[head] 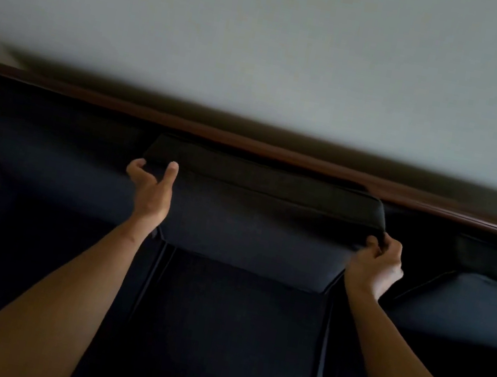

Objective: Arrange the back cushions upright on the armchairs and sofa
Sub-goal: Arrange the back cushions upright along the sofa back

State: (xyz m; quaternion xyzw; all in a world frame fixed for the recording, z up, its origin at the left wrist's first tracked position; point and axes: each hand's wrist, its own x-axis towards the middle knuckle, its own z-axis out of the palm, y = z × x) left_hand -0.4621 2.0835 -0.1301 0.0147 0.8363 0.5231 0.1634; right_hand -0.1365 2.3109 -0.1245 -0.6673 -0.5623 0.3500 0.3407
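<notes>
A pale, bare wall is filling the whole upper half of the frame, with a soft shadow lying along its lower edge. Below it a dark reddish wooden rail is running from the left edge down toward the right edge, topping the back of a dark navy sofa. In the middle of the frame a back cushion is standing close to upright against the sofa back, its top edge sitting just under the rail. The left hand is gripping the cushion's upper left corner, thumb on the front face and fingers curling over the top, so that grip is clamped on the cushion. The right hand is pinching the upper right corner, its grip also closed on the fabric. Both bare forearms are reaching up from the bottom of the frame over a dark seat cushion. Another cushion is lying at the right edge; the picture is slightly blurred
</notes>
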